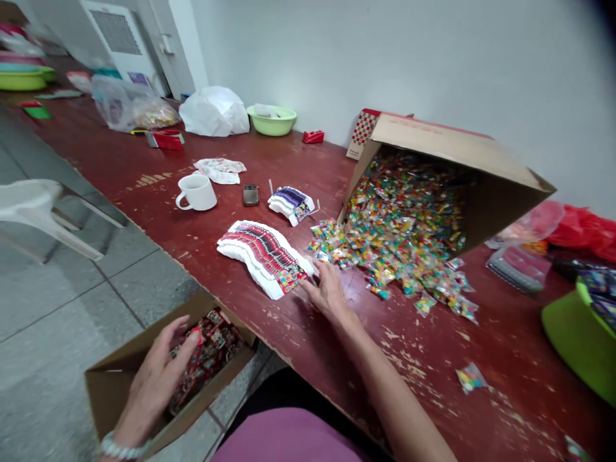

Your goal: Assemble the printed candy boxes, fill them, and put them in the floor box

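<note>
My left hand is over a cardboard box below the table edge, its thumb and fingers apart. Close to the thumb tip is a small red packet; whether it touches the hand I cannot tell. Many similar dark red packets lie inside this box. On the table, my right hand reaches to the near right end of a fanned stack of red and white printed packets. Its thumb and index finger are spread at the stack's edge. Small clear bags of colourful candy spill from a tipped carton beyond it.
Further back are a purple and white packet stack, a white mug, a small dark box and a pale green basin. A green container stands at the right. A white plastic stool is at the left.
</note>
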Demonstrator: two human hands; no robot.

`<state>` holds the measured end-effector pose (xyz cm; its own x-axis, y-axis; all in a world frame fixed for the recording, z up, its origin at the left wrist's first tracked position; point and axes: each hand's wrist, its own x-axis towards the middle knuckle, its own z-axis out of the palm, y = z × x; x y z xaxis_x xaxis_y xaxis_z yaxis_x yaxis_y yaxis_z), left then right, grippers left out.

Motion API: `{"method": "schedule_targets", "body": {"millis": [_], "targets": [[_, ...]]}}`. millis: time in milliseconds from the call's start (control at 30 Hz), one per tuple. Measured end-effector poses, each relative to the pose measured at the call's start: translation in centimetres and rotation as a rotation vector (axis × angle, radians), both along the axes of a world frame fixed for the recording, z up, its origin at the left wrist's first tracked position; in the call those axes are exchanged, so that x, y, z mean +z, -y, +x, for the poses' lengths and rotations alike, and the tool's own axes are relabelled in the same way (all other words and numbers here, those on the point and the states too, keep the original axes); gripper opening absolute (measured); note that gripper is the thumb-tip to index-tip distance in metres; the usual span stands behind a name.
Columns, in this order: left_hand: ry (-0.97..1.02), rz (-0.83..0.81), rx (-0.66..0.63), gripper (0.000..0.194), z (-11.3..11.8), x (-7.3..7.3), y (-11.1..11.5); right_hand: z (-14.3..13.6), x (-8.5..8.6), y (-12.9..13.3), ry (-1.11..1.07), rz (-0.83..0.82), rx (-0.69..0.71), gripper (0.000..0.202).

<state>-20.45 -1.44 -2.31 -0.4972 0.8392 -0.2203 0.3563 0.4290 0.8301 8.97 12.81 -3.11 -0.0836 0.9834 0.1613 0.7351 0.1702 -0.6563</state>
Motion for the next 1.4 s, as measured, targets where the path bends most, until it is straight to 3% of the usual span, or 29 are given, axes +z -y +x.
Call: {"method": "schedule_targets", "body": {"millis": [67,133,333,433,533,600,700,800,867,1000,1167,1300,1400], "targets": [[0.001,-0.007,0.025,0.062,-1.7,-0.4,0.5,-0.4,-0.6,-1.6,0.024,-0.022,-0.072,0.056],[0.058,0.010,0.014,0.057,-1.8,-0.5,0.6,-0.9,-1.2,-2.2,0.021,-0.038,-0.129,0.056],[0.067,0.124,-0.120,0.050,2.9,-0.3,-1.4,-1.8,-2.2,-1.9,-0.159,-0.062,-0.258,0.047],[0.028,0.192,-0.192,0.047,5.1,0.0,-2.6,-1.0,-1.8,-1.6,-0.359,-0.107,-0.222,0.039],[0.089,0.249,-0.238,0.045,6.6,1.3,-3.6,0.7,-0.3,-0.1,-0.566,-0.191,-0.080,0.037],[0.279,0.224,-0.298,0.044,7.7,2.8,-4.0,1.9,1.1,1.6,-0.656,-0.249,0.020,0.036],[0.760,0.009,-0.524,0.045,9.8,4.6,-4.1,2.9,3.3,4.6,-0.814,-0.391,0.183,0.033],[1.171,-0.260,-0.764,0.050,12.3,4.6,-3.4,3.0,4.6,7.1,-0.979,-0.555,0.282,0.031],[1.348,-0.339,-0.836,0.053,13.7,3.9,-2.7,2.8,4.9,8.2,-1.041,-0.606,0.281,0.029],[1.400,-0.321,-0.835,0.054,15.1,3.0,-1.8,3.0,5.1,9.0,-1.096,-0.624,0.270,0.029],[1.279,-0.231,-0.707,0.035,15.4,3.7,-1.9,3.0,5.4,10.2,-1.220,-0.585,0.275,0.041],[1.150,-0.202,-0.672,0.031,15.8,3.7,-2.0,2.5,4.4,11.5,-1.280,-0.671,0.314,0.042],[1.100,-0.210,-0.621,0.028,16.4,3.4,-2.2,2.4,3.5,11.8,-1.227,-0.626,0.223,0.031]]}}
